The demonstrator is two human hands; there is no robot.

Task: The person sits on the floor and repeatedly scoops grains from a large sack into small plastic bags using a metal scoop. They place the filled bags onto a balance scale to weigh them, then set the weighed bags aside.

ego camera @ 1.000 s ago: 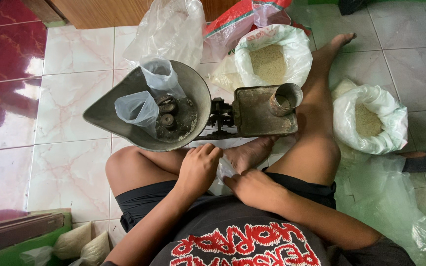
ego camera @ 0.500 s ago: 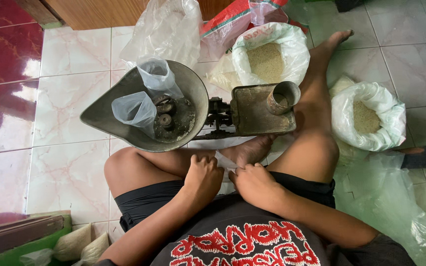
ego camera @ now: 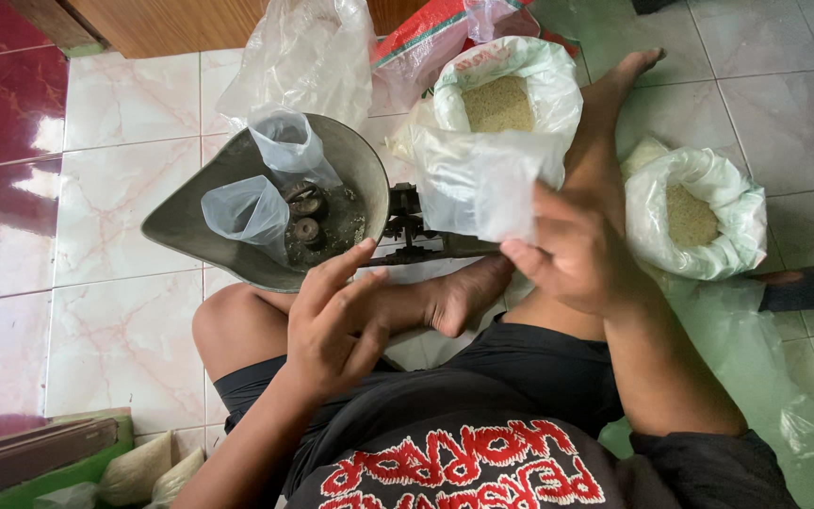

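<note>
- Lifted off the lap since the earlier frames, the right hand (ego camera: 581, 254) now pinches an empty clear plastic bag (ego camera: 478, 184), held before the scale (ego camera: 407, 231).
- Left hand (ego camera: 332, 316) hovers open, fingers spread, empty, at 7 o'clock from the bag.
- Scale pan (ego camera: 190, 217) with weights sits at 9 o'clock; grain sacks (ego camera: 699, 212) at 3 o'clock.

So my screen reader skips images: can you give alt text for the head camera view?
Seated on a tiled floor, a person lifts an empty clear plastic bag in the right hand; the left hand hovers open by a metal scale pan. Two open sacks of grain stand nearby.
</note>
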